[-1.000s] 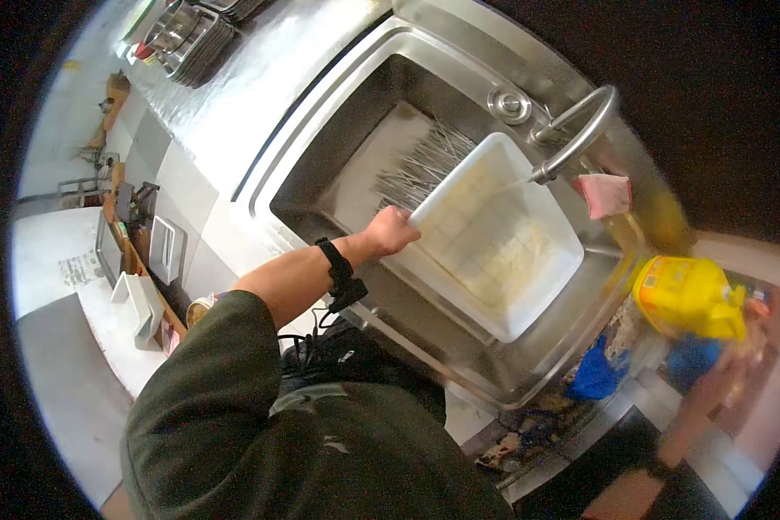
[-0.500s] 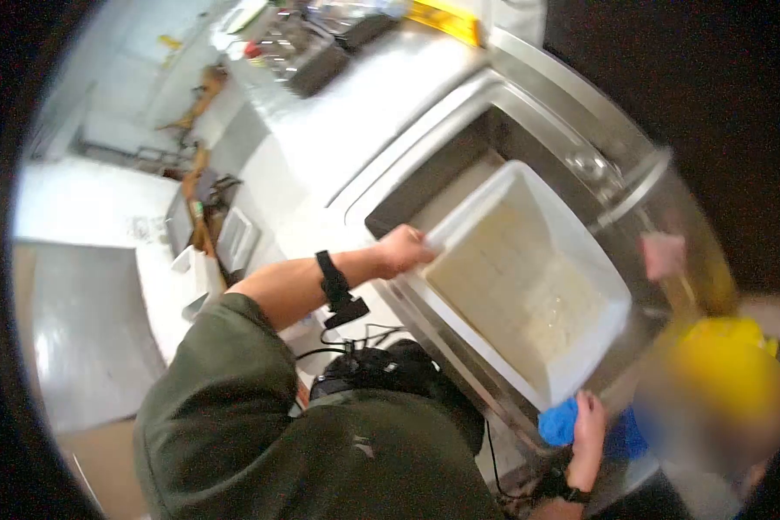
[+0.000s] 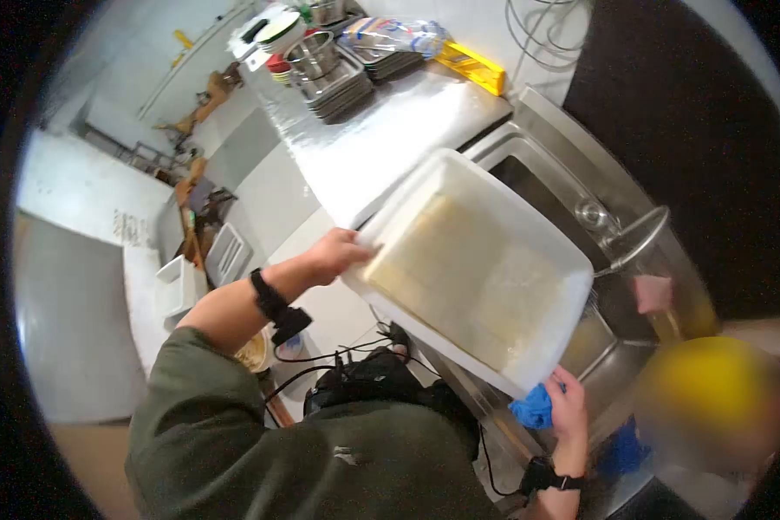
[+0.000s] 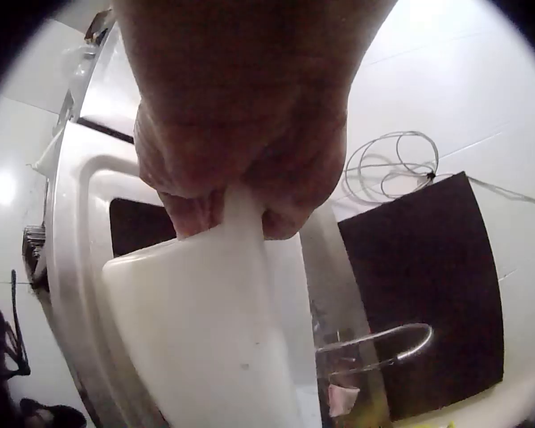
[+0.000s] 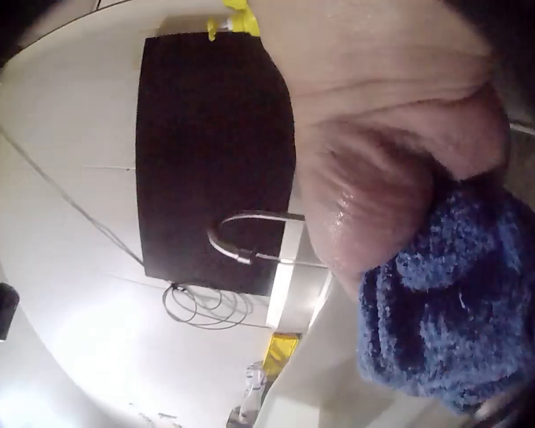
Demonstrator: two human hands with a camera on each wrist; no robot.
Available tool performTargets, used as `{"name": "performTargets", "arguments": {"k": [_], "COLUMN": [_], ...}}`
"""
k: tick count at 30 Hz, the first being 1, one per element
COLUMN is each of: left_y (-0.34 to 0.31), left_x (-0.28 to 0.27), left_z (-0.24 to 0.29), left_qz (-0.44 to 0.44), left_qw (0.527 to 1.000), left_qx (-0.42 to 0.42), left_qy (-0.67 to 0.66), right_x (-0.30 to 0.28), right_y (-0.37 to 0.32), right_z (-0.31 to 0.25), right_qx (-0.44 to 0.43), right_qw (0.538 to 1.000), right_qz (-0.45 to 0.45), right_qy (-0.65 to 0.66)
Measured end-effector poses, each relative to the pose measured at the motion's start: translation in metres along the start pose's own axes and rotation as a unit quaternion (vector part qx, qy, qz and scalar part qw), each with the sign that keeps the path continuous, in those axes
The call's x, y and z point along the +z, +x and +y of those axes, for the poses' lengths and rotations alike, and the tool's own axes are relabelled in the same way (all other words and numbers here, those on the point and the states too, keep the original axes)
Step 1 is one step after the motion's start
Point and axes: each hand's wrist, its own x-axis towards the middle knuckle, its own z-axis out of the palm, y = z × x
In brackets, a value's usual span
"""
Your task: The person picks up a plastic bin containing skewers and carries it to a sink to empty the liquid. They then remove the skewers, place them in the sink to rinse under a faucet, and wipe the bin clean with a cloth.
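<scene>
Above the front rim of the sink [image 3: 542, 117], the left hand [image 3: 338, 254] is pinching one short edge of the white plastic tub [image 3: 477, 269]. The left wrist view shows the thumb and curled fingers clamping the rim between them. The tub is hanging tilted over the sink's front-left corner, with its open side turned up toward the head camera and its inside looking wet and yellowish.

At the sink's front edge, the right hand [image 3: 570, 403] is gripping a blue cloth [image 3: 531, 407] and pressing it against the tub's lowest corner, with the fingers closing around the fabric. Behind the sink, the curved faucet [image 3: 637, 238] is arching over the basin, and a pink item [image 3: 653, 293] is lying at the sink's right end beside a blurred yellow object [image 3: 719, 390]. Left of the sink, a steel surface [image 3: 381, 130] is carrying stacked metal trays [image 3: 329, 74].

Most of the tub's weight seems to be hanging from that one pinch on a wet rim. If so, the plastic could slide out of the fingers and knock against the sink's front rim or drop outside it. With the low corner overhanging the sink's front, leftover water could also run past the cloth onto the black cables [image 3: 321, 355] in front of the sink.
</scene>
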Motion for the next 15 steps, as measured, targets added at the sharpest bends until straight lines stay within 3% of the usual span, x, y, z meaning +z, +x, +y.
{"name": "performTargets", "arguments": {"k": [1,5,8,12,14,15], "left_y": [0.004,0.020,0.037,0.050,0.057,0.064], "left_x": [-0.014,-0.062,-0.099,-0.132,-0.141,-0.145], "left_z": [-0.004,-0.013,-0.023,-0.028,-0.029,-0.033], "left_qz": [0.012,-0.006,-0.008,-0.009,0.003,0.002], "left_qw": [1.000,0.992,0.988,0.987,0.987,0.988], "left_qx": [0.005,0.038,0.051,0.038,0.035,0.026], "left_qy": [-0.026,-0.120,-0.144,-0.154,-0.157,-0.154], "right_x": [0.012,0.058,0.065,0.014,-0.036,-0.036], "right_y": [0.002,0.016,0.014,-0.002,-0.003,-0.004], "right_z": [-0.011,-0.036,-0.057,-0.057,-0.033,-0.051], "right_qx": [0.000,-0.053,0.029,0.050,0.041,0.039], "right_qw": [1.000,0.998,0.992,0.960,0.957,0.944], "right_qz": [-0.024,0.021,0.043,0.169,0.195,0.210], "right_qy": [0.001,0.019,-0.111,-0.218,-0.213,-0.253]}}
